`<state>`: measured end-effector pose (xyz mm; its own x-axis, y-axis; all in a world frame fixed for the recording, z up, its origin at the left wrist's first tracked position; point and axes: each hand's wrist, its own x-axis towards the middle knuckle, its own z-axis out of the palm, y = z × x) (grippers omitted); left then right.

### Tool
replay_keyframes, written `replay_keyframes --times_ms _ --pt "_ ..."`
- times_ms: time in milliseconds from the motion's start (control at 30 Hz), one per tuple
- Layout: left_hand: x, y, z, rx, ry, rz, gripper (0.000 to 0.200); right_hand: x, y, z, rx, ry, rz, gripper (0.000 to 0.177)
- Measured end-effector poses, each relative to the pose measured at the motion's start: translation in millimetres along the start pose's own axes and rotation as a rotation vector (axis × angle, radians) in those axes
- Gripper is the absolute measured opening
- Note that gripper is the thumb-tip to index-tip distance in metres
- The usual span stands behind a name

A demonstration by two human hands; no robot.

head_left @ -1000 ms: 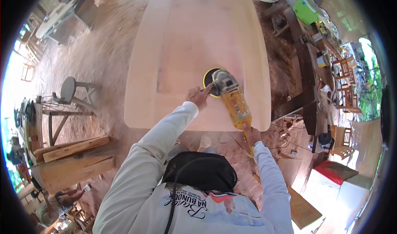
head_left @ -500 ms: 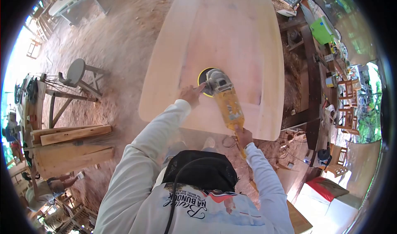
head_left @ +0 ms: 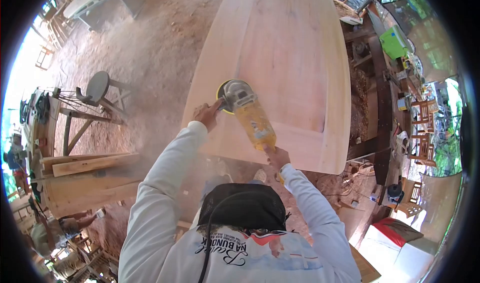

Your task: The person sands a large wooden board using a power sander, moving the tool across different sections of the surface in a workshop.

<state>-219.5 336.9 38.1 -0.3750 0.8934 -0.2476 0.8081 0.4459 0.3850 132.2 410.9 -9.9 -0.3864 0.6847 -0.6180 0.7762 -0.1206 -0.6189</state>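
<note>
A yellow angle grinder (head_left: 253, 122) with a round sanding disc (head_left: 220, 90) rests on a large pale wooden tabletop (head_left: 285, 58). The disc lies near the tabletop's left edge, mostly hidden under the grey gear head. My left hand (head_left: 207, 115) is closed around the side handle by the head. Behind it, my right hand (head_left: 278, 158) wraps the rear end of the grinder's body, nearest the tabletop's front edge. Fine dust hangs in the air to the left of my left arm.
A round stool (head_left: 98, 86) stands on the dusty ground at left, with stacked boards (head_left: 90, 178) nearer me. To the right runs a dark wooden beam (head_left: 382, 98), with a green box (head_left: 394, 42) and wooden chairs (head_left: 424, 133) beyond. Another person (head_left: 55, 233) is at lower left.
Both hands have moved the grinder left across the tabletop, toward its left edge. The view has shifted slightly, and more dust shows at left.
</note>
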Motion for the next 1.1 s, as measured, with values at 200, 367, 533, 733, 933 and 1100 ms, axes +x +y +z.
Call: replay_keyframes --times_ms 200,367,533,733,933,1100 --pt "-12.6 -68.7 -6.6 0.011 0.058 -0.091 0.055 1.8 -65.4 32.6 -0.187 -0.062 -0.067 0.088" --pt "-14.5 -109.9 -16.0 0.063 0.029 -0.134 0.056 0.2 -103.6 45.2 -0.154 -0.145 -0.096 0.089" --pt "0.1 -120.3 -21.7 0.106 0.074 -0.15 0.057 13.1 -126.4 34.9 -0.146 -0.176 -0.131 0.088" --pt "42.0 -91.2 -5.2 0.073 0.09 -0.085 0.053 23.4 -114.2 -6.7 -0.142 -0.154 -0.054 0.091" --pt "71.5 -10.4 30.3 0.154 0.091 0.009 0.053 17.2 -53.9 -67.0 -0.123 -0.099 -0.009 0.088" --pt "90.0 88.4 65.9 0.151 0.053 0.099 0.055 -1.2 15.4 -123.6 -0.109 0.017 0.052 0.089"
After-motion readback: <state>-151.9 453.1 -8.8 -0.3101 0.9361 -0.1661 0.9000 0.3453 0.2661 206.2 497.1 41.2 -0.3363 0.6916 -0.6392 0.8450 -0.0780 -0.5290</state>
